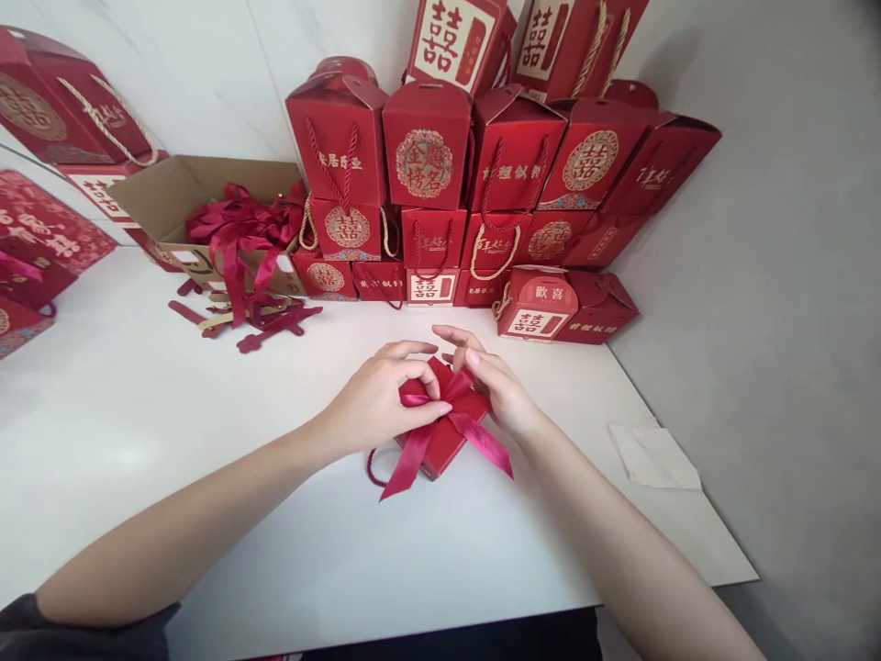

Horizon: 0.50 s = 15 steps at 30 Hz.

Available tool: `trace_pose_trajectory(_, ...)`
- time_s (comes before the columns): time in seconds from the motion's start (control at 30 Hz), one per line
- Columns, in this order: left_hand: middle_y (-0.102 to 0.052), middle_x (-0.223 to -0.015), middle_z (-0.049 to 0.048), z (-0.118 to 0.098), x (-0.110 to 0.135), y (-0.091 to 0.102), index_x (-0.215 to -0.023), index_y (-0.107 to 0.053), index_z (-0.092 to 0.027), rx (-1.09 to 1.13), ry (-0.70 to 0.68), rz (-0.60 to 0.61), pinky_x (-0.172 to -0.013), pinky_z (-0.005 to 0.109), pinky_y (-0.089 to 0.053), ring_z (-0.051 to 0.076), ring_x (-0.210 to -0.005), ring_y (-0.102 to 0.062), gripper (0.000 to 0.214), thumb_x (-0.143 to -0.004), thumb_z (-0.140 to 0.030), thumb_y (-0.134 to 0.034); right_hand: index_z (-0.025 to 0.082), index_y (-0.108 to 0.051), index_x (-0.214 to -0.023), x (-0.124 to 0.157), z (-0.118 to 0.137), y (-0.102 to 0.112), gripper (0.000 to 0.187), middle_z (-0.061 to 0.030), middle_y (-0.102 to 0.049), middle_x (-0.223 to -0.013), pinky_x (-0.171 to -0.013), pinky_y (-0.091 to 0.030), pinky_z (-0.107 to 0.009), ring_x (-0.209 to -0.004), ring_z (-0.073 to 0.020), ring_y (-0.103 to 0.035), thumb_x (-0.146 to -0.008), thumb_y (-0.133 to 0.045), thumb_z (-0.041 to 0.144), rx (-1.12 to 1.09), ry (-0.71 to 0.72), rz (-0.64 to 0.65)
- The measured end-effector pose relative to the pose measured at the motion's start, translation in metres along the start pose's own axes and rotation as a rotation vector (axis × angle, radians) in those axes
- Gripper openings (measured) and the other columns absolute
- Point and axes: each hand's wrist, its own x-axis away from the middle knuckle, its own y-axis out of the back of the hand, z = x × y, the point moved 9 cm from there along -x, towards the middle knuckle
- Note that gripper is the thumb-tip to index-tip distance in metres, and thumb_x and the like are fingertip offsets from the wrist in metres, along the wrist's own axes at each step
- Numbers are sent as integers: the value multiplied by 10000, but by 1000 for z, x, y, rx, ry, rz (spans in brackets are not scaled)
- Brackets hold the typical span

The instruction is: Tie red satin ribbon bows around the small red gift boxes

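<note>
A small red gift box (pixel 447 439) lies on the white table (pixel 206 441) in front of me, with a dark red satin ribbon (pixel 468 431) tied across its top. The ribbon's two tails trail off the box toward me. My left hand (pixel 382 397) rests on the box's left side, thumb and forefinger pinched on a loop of the ribbon. My right hand (pixel 496 386) sits at the box's right side, fingers curled against the ribbon knot, index finger stretched out. A red cord handle shows under the box at the left.
A stack of red gift boxes (pixel 474 184) with gold characters and rope handles lines the wall behind. A cardboard carton (pixel 172 197) full of red ribbons stands at the back left, with loose red tags (pixel 254 321) in front. More red boxes (pixel 41 229) sit far left. White tissue (pixel 653 456) lies right.
</note>
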Motion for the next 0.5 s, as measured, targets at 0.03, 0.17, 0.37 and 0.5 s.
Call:
trace_pose_trajectory(0.03,-580,-1264,68,0,-1,0,-760,-665,-212,-6,1,11,-1034,394,-413,251,-1292,-463,176,-786,-386,-676,197,-568,-634,-2,-4,1,426,-15,-474,-1401,-1066,-345,-360,-1319,-238,-411,-942,-467,474,-21,-14,-14)
trace_pose_trajectory(0.17,-573,-1262,65,2,-3,-2,-772,-654,-214,-13,7,63,-1040,388,-405,254,-1310,-445,178,-794,-391,-660,195,-552,-630,-4,-20,2,468,-12,-491,-1386,-1030,-375,-362,-1263,-238,-463,-936,-435,530,-97,-90,-11)
trace_pose_trajectory(0.37,-557,-1300,44,-2,-1,9,-973,-600,-236,38,-15,168,-1065,403,-383,245,-1255,-491,290,-760,-410,-690,232,-635,-891,5,-19,6,302,-27,-514,-1376,-997,-420,-370,-1244,-244,-498,-923,-479,488,-161,-134,-29)
trace_pose_trajectory(0.5,-457,-1431,28,3,3,29,-934,-619,-248,-59,58,183,-1135,465,-283,282,-1350,-383,350,-730,-521,-698,250,-620,-973,7,-10,21,237,-35,-541,-1335,-1030,-385,-378,-1254,-228,-485,-934,-490,444,-60,-69,-127)
